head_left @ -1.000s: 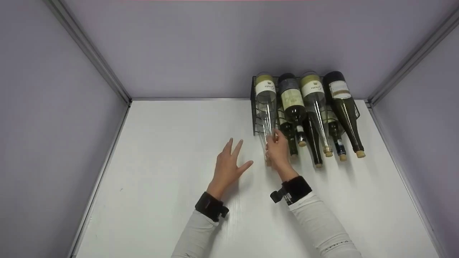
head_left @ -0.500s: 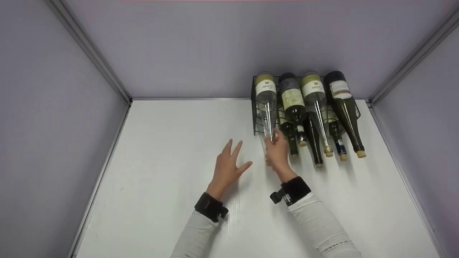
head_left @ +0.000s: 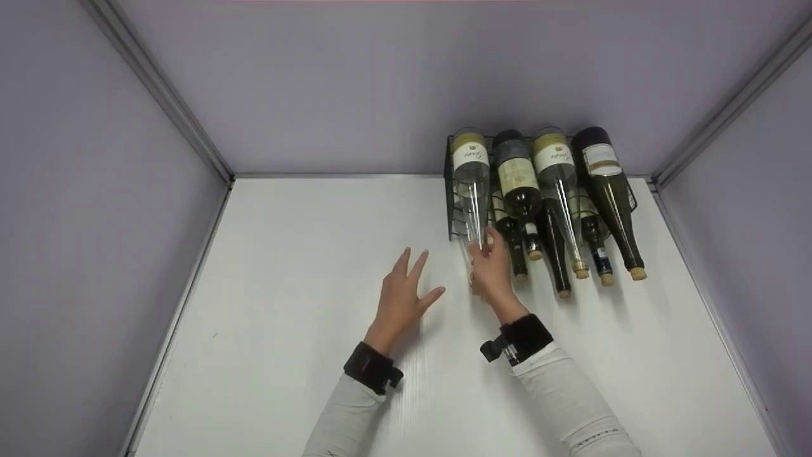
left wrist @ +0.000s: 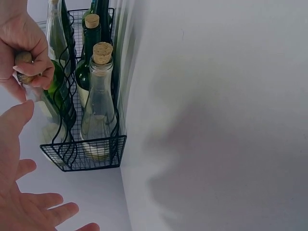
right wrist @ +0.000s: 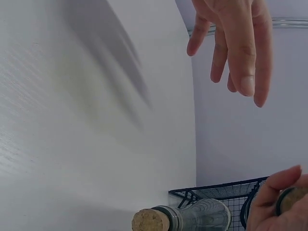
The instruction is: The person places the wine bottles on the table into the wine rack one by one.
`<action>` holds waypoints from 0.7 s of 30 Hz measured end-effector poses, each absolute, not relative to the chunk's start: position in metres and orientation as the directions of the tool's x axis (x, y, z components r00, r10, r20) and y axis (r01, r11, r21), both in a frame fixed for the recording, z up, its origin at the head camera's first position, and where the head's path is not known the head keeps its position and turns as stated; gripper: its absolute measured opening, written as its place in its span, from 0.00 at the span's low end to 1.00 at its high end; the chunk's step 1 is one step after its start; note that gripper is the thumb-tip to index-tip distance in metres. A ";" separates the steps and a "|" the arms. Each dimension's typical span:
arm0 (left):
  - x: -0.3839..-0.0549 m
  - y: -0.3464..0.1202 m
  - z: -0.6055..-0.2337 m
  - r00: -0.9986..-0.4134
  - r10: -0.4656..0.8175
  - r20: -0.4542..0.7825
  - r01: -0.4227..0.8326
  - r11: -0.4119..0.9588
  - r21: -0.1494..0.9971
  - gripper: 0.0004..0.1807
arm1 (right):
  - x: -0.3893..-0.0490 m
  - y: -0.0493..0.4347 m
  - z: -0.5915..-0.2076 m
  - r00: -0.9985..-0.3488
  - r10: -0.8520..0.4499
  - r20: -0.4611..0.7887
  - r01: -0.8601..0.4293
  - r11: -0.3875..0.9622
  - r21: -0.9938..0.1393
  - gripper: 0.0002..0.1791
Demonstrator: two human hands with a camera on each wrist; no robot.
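Note:
My right hand (head_left: pixel 491 270) holds the neck of a clear glass wine bottle (head_left: pixel 471 190) with a yellow and white label. This bottle lies on the upper level of a black wire wine rack (head_left: pixel 449 203), at its left end, neck toward me. In the left wrist view, the fingers of the right hand (left wrist: pixel 26 50) curl round the bottle's corked end. Below it lies another clear bottle (left wrist: pixel 98 108), its cork (left wrist: pixel 102 53) showing. My left hand (head_left: pixel 399 298) hovers left of the rack, fingers spread, touching nothing.
Several more corked bottles lie in the rack, including a dark one with a cream label (head_left: pixel 518 174) beside the held bottle and a green one (head_left: pixel 612 197) at the right end. The rack stands on a white table (head_left: pixel 304 254) against the grey back wall (head_left: pixel 317 89).
Hardly anything differs. The right hand stays on the clear bottle's neck; the bottle's label has turned slightly. The left hand has shifted very little.

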State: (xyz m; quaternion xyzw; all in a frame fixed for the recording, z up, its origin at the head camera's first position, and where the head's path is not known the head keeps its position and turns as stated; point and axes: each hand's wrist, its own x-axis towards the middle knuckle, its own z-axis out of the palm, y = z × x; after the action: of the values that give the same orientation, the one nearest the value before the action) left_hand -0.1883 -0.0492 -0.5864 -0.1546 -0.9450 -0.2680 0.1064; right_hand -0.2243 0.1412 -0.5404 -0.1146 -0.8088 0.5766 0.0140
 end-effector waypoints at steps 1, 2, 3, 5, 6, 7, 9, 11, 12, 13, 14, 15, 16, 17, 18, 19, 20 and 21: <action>-0.189 -0.049 -0.586 -0.930 0.236 0.283 0.349 0.808 0.474 0.43 | -0.224 0.142 -0.540 -0.975 0.194 -0.111 0.168 0.313 -0.935 0.32; -0.189 -0.050 -0.586 -0.929 0.237 0.285 0.351 0.807 0.475 0.43 | -0.223 0.142 -0.539 -0.977 0.185 -0.109 0.164 0.318 -0.934 0.33; -0.189 -0.050 -0.586 -0.929 0.237 0.284 0.351 0.807 0.474 0.43 | -0.222 0.143 -0.538 -0.978 0.178 -0.104 0.159 0.330 -0.931 0.33; -0.190 -0.051 -0.586 -0.927 0.239 0.288 0.354 0.809 0.470 0.42 | -0.220 0.144 -0.536 -0.984 0.158 -0.082 0.136 0.374 -0.917 0.35; -0.190 -0.052 -0.586 -0.926 0.239 0.292 0.356 0.810 0.467 0.42 | -0.219 0.144 -0.534 -0.987 0.146 -0.068 0.122 0.404 -0.907 0.36; -0.191 -0.054 -0.586 -0.925 0.239 0.296 0.358 0.811 0.463 0.42 | -0.218 0.144 -0.533 -0.990 0.131 -0.052 0.105 0.440 -0.892 0.37; -0.191 -0.057 -0.586 -0.924 0.236 0.300 0.357 0.814 0.458 0.42 | -0.215 0.145 -0.530 -0.995 0.098 -0.029 0.075 0.501 -0.862 0.38; -0.192 -0.060 -0.585 -0.924 0.233 0.302 0.355 0.815 0.457 0.41 | -0.211 0.147 -0.527 -0.998 0.066 -0.019 0.052 0.551 -0.833 0.39; -0.193 -0.063 -0.584 -0.927 0.230 0.297 0.350 0.818 0.457 0.41 | -0.210 0.148 -0.524 -0.999 0.048 -0.016 0.040 0.569 -0.821 0.40; -0.193 -0.065 -0.583 -0.929 0.228 0.292 0.345 0.820 0.457 0.41 | -0.208 0.149 -0.521 -0.999 0.030 -0.015 0.030 0.588 -0.808 0.40; -0.194 -0.068 -0.583 -0.930 0.227 0.289 0.342 0.822 0.455 0.41 | -0.206 0.151 -0.518 -1.000 0.014 -0.012 0.018 0.605 -0.796 0.40; -0.194 -0.071 -0.582 -0.931 0.226 0.287 0.340 0.824 0.453 0.40 | -0.205 0.153 -0.515 -1.000 -0.002 -0.007 0.004 0.621 -0.784 0.40; -0.195 -0.074 -0.581 -0.931 0.226 0.285 0.338 0.827 0.449 0.40 | -0.203 0.156 -0.511 -1.000 -0.018 0.003 -0.014 0.635 -0.772 0.40; -0.196 -0.078 -0.579 -0.932 0.225 0.284 0.335 0.831 0.444 0.40 | -0.200 0.159 -0.507 -0.999 -0.037 0.019 -0.038 0.649 -0.760 0.40; -0.197 -0.082 -0.578 -0.933 0.223 0.284 0.333 0.836 0.436 0.39 | -0.198 0.163 -0.504 -0.997 -0.058 0.041 -0.070 0.665 -0.744 0.39; -0.197 -0.086 -0.577 -0.932 0.222 0.285 0.331 0.840 0.429 0.39 | -0.196 0.167 -0.501 -0.995 -0.078 0.069 -0.104 0.686 -0.721 0.38; -0.198 -0.090 -0.575 -0.932 0.220 0.286 0.329 0.845 0.421 0.39 | -0.194 0.172 -0.498 -0.990 -0.096 0.101 -0.139 0.705 -0.696 0.37; -0.199 -0.094 -0.574 -0.934 0.218 0.284 0.324 0.851 0.413 0.38 | -0.192 0.177 -0.495 -0.985 -0.112 0.133 -0.172 0.726 -0.666 0.35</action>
State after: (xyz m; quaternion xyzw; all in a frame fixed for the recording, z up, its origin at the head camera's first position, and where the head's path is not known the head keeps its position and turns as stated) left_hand -0.1991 -0.0944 -0.5735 -0.1417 -0.9553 -0.2332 0.1139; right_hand -0.1925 0.1768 -0.4947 0.0767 -0.9281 0.3620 0.0415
